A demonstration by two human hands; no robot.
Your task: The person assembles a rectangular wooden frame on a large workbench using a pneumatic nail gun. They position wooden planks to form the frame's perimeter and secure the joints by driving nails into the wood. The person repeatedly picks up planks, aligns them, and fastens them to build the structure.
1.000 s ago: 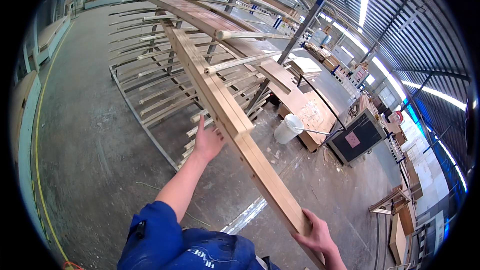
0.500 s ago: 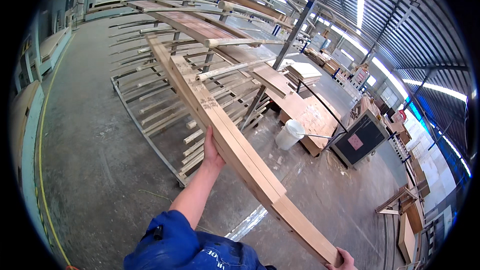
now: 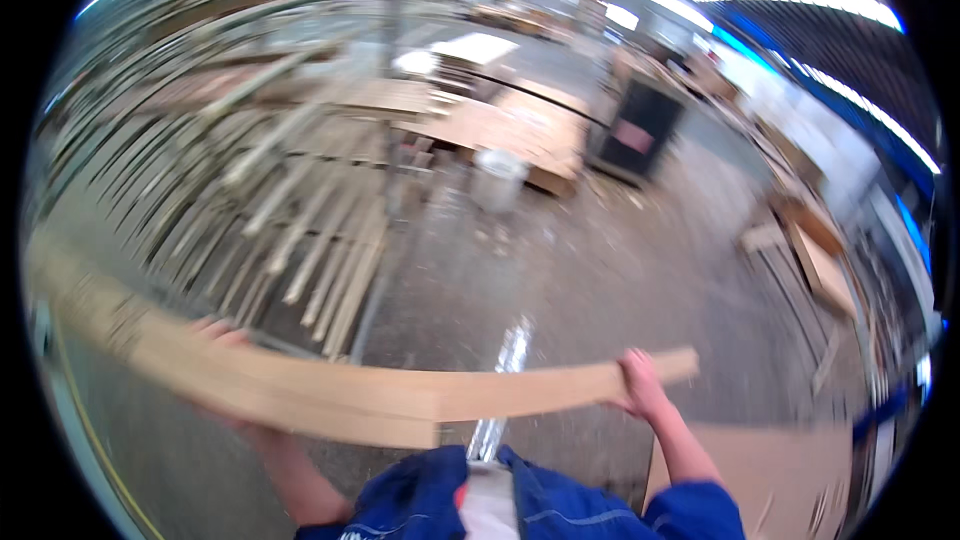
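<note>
The person near me holds a long pale timber [image 3: 320, 390], stepped in its length, crosswise before the blue jacket [image 3: 430, 490], the left hand [image 3: 222, 333] with its fingers clamped over the far edge, the right hand [image 3: 640, 385] clamped around the narrower part, close to its right end.

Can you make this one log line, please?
left hand: beneath long timber | right hand: gripping near its narrower end | white bucket: on floor ahead | slatted rack: ahead-left
</note>
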